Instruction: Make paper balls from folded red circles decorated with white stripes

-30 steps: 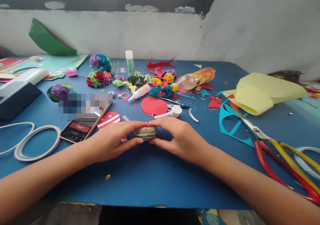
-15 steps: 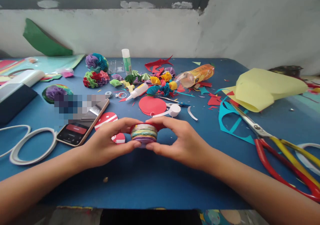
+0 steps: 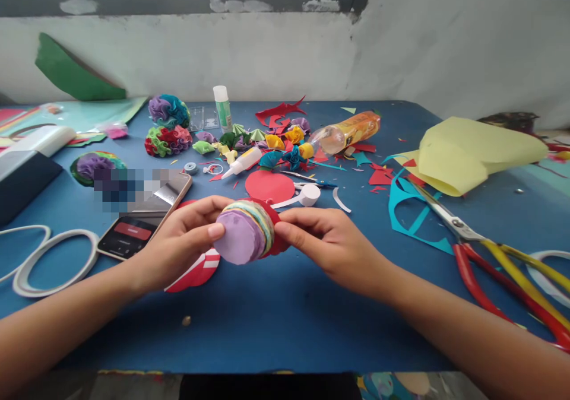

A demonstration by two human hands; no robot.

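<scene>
Between my two hands is a stack of paper discs (image 3: 240, 237), tilted so its pale purple end faces me. Its side shows yellow, teal and white layers, with red paper at the far end. My left hand (image 3: 189, 231) grips it from the left, thumb on the purple face. At the red end, my right hand (image 3: 325, 240) pinches the edge between thumb and fingers. Below my left hand lies a red paper piece with white strips (image 3: 200, 269), partly hidden. A red paper disc (image 3: 269, 186) and a white scoop (image 3: 307, 196) lie just beyond the stack.
Large scissors (image 3: 463, 228) with red and yellow handles lie at right, by cyan paper scraps (image 3: 396, 210) and yellow paper (image 3: 463, 156). A phone (image 3: 133, 231) and white tape rings (image 3: 57, 263) are left. Behind are a glue bottle (image 3: 243, 161), an orange-labelled bottle (image 3: 347, 133) and paper flowers (image 3: 169, 140).
The stack has turned from side-on to show its purple end. My left thumb has moved onto that face. More of the red paper with white strips shows below my left hand.
</scene>
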